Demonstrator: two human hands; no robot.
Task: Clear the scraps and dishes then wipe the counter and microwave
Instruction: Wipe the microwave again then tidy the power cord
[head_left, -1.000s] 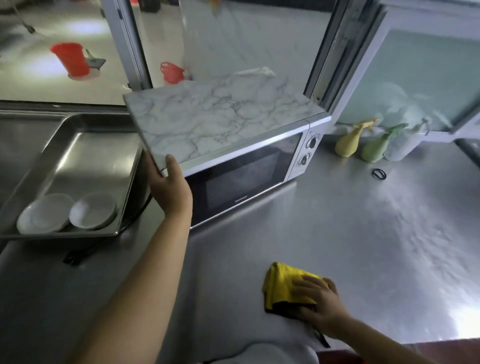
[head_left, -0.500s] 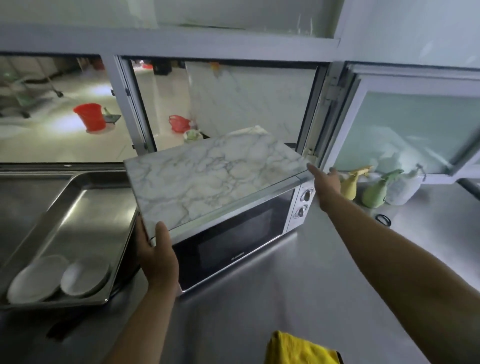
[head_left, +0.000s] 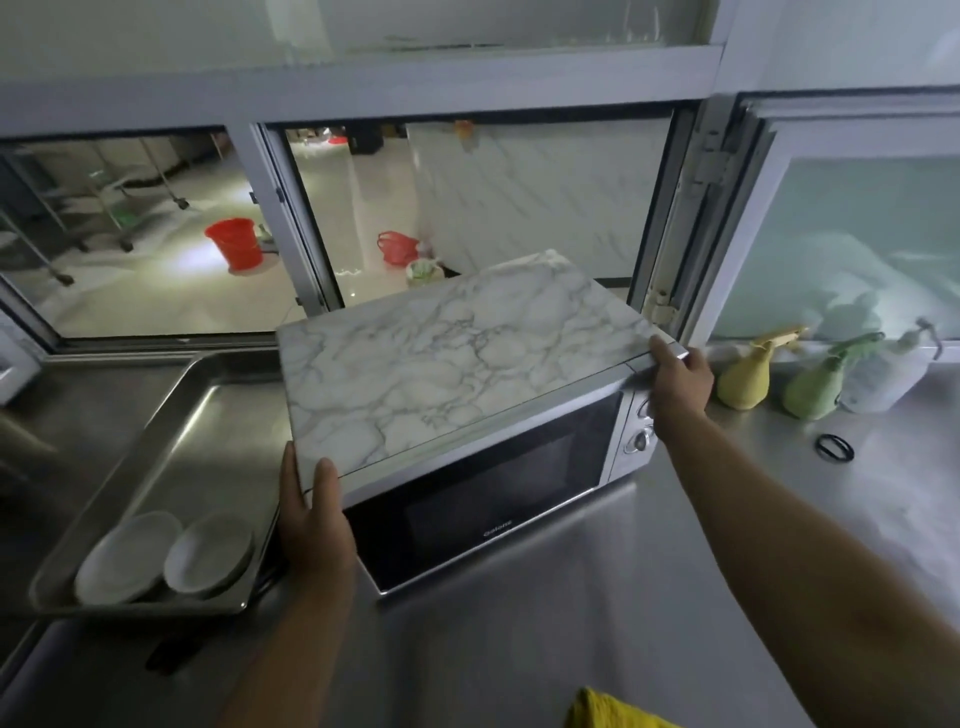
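Left hand (head_left: 311, 525) grips the marble-patterned board (head_left: 457, 364) at its lower-left corner; right hand (head_left: 678, 382) grasps its right corner, atop the microwave (head_left: 493, 499) mid-frame. Looks like she's lifting it off for wiping; the yellow cloth (head_left: 613, 712) waits bottom edge.

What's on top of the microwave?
A marble-patterned board lies on the microwave, covering its whole top, so the surface beneath is hidden. The left hand grips the board's near-left corner, and the right hand grips its right corner.
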